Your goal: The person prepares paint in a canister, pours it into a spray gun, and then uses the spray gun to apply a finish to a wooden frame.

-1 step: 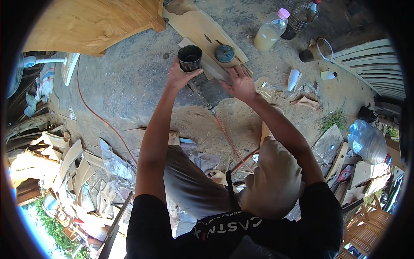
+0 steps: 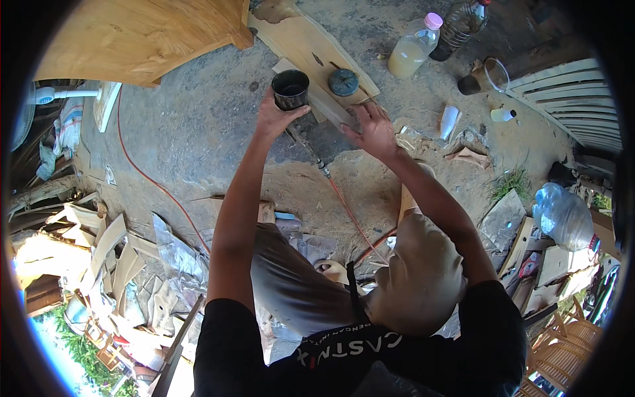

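Observation:
My left hand (image 2: 276, 120) is wrapped around a dark paint cup (image 2: 290, 88), held upright with its round mouth facing up. Below it, partly hidden, is a spray gun (image 2: 303, 140) whose fitting joins an orange hose (image 2: 344, 205). Whether cup and gun are joined is hard to see. My right hand (image 2: 376, 132) is beside the near end of a wooden board (image 2: 324, 47), fingers curved and thumb apart. Something pale and greyish shows between thumb and fingers, too unclear to name. A round dark lid (image 2: 344, 82) lies on the board, just beyond my right hand.
A pink-capped bottle (image 2: 411, 53) and a dark bottle (image 2: 460, 32) stand at the far right. Nearby are a clear plastic cup (image 2: 497, 74), a white cup (image 2: 449, 123) and a small bottle (image 2: 503, 115). Wooden furniture (image 2: 139, 40) is far left; wood scraps (image 2: 112, 251) lie near left.
My right hand has shifted very slightly, its fingers a little more curved. My left hand and the cup look nearly still.

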### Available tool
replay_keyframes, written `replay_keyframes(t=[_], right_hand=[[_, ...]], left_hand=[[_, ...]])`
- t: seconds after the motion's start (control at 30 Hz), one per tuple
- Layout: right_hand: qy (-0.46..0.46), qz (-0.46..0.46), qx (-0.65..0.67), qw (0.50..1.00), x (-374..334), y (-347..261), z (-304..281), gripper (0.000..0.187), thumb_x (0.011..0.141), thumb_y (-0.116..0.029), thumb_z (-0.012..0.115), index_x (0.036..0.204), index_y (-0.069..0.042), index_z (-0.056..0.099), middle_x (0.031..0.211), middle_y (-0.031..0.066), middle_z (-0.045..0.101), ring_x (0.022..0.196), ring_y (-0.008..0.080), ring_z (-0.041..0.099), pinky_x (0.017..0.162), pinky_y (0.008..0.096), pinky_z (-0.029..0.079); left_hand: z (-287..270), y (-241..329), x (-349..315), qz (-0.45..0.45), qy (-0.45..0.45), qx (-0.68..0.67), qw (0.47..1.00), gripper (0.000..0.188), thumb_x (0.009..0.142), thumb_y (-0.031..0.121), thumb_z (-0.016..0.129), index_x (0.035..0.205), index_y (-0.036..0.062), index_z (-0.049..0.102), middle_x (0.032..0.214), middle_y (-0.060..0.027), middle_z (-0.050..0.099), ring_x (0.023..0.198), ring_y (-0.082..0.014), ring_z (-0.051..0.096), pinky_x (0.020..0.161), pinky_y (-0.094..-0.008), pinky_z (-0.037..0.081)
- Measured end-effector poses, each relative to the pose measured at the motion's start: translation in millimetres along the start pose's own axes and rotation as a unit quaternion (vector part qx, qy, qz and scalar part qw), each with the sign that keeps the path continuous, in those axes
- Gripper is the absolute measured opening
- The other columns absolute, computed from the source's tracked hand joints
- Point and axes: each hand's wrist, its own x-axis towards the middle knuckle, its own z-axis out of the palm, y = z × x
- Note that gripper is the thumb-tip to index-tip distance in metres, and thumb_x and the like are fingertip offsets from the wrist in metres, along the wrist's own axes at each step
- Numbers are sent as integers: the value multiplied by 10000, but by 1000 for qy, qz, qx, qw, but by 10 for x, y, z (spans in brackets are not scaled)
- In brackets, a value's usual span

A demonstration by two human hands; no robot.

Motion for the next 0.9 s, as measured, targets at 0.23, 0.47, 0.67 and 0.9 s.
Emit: replay_keyframes(t=[0.23, 0.47, 0.67, 0.9], right_hand=[[144, 288, 31, 946, -893, 682, -859, 360, 895, -322, 787, 1058, -22, 673, 942, 144, 705, 816, 301, 719, 739, 431, 568], [353, 509, -44, 784, -1560, 2137, -1731, 551, 871, -453, 799, 1146, 0, 647, 996, 160, 736, 903, 311, 719, 818, 428, 553], [336, 515, -84, 784, -1268, 3021, -1763, 814, 744, -516, 878, 1309, -3, 593, 1181, 178, 702, 1054, 337, 693, 907, 449, 543], [307, 518, -33, 797, -1119, 3301, -1616, 570, 746, -518, 870, 1105, -91, 752, 996, 104, 778, 929, 282, 730, 853, 430, 537]], left_hand=[[104, -160, 32, -18, 0, -86, 996, 757, 688, 185, 979, 1314, 17, 588, 1177, -119, 716, 1048, -206, 695, 925, -353, 564], [149, 99, 10, -17, -7, -11, 1000, 754, 729, 88, 946, 1360, 10, 540, 1192, -112, 685, 1046, -196, 672, 924, -336, 562], [60, 79, -27, -23, -36, -79, 996, 960, 737, 37, 924, 1514, 15, 360, 1371, -150, 573, 1175, -234, 619, 987, -361, 544], [-281, 330, -192, -21, 7, 16, 1000, 1154, 747, 109, 929, 1621, 66, 176, 1578, -214, 352, 1419, -362, 433, 1167, -495, 394]])
